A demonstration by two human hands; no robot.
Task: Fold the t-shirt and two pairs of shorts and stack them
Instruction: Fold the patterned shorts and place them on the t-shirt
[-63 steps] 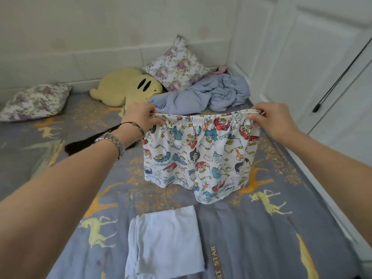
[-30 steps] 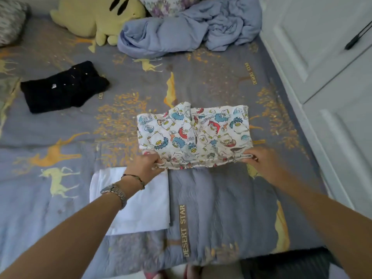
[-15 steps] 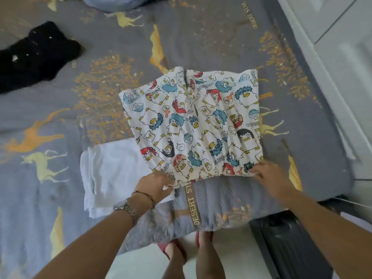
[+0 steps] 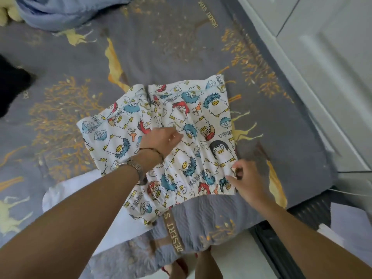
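The cartoon-print white shorts (image 4: pixel 203 125) lie spread flat on the grey bed cover, waistband toward me. My left hand (image 4: pixel 161 140) rests flat on the middle of the shorts, fingers together, holding nothing. My right hand (image 4: pixel 244 178) pinches the right end of the waistband. A folded white t-shirt (image 4: pixel 66 190) lies at the near left, partly under the shorts and hidden by my left forearm. A black garment (image 4: pixel 10 87) shows at the left edge.
The grey bed cover (image 4: pixel 181 47) with gold deer print reaches the near edge, where my feet (image 4: pixel 203 262) stand on the floor. A crumpled blue blanket (image 4: pixel 66 11) lies at the far left. White wardrobe doors (image 4: pixel 332 67) stand along the right.
The shorts went from held up in the air to laid flat on the bed. My left hand let go of the waistband and moved onto the middle of the shorts.
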